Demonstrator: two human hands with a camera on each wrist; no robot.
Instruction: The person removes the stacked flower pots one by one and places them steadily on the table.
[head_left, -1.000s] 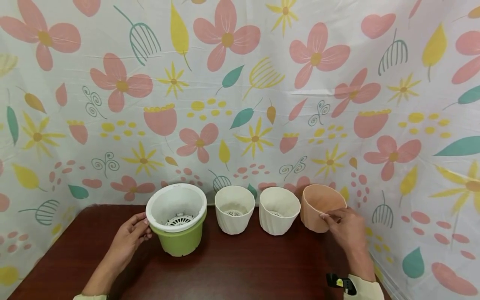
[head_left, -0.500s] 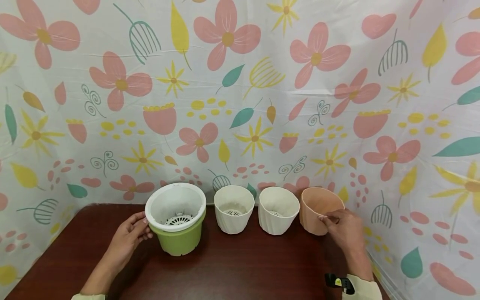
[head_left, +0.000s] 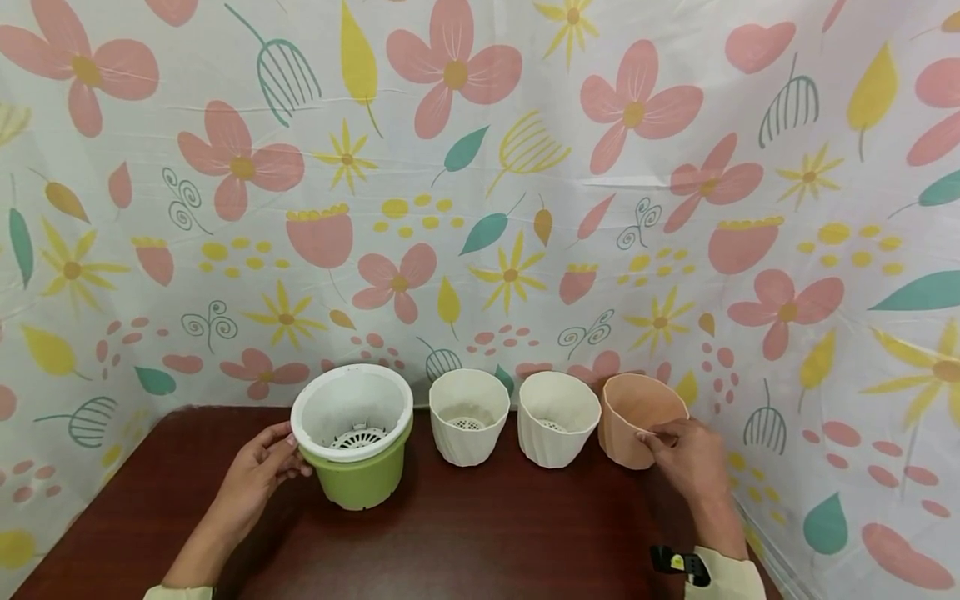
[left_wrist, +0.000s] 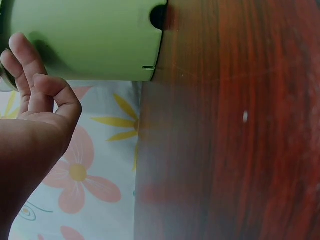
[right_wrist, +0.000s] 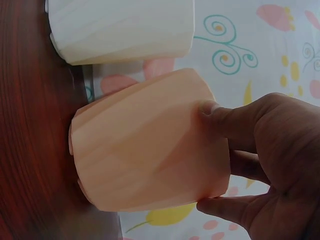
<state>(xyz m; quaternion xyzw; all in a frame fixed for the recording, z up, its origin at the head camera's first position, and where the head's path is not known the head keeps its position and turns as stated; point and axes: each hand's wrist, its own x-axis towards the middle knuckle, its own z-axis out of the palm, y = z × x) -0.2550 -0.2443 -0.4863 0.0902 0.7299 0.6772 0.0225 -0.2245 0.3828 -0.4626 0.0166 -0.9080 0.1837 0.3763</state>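
Observation:
At the left of the row stands a green flowerpot [head_left: 362, 483] with a white slotted liner pot [head_left: 315, 415] set inside it. My left hand [head_left: 258, 467] pinches the rim at its left side; in the left wrist view the other fingers [left_wrist: 30, 60] lie against the green wall. To the right, a peach-coloured flowerpot [head_left: 626, 433] with a faceted wall is pinched at its near right rim by my right hand [head_left: 690, 458]. The right wrist view shows my thumb [right_wrist: 225, 117] on the outside of this pot, its base at the tabletop.
Two white flowerpots [head_left: 467, 442] with perforated bottoms stand between the held ones, in line along the back of the dark red-brown wooden table [head_left: 480, 542]. Behind them and at both sides hangs a flower-printed cloth [head_left: 487, 208].
The peach flowerpot has shifted slightly left and toward me with my right hand, settling at the row's right end. My left hand keeps its hold on the rim.

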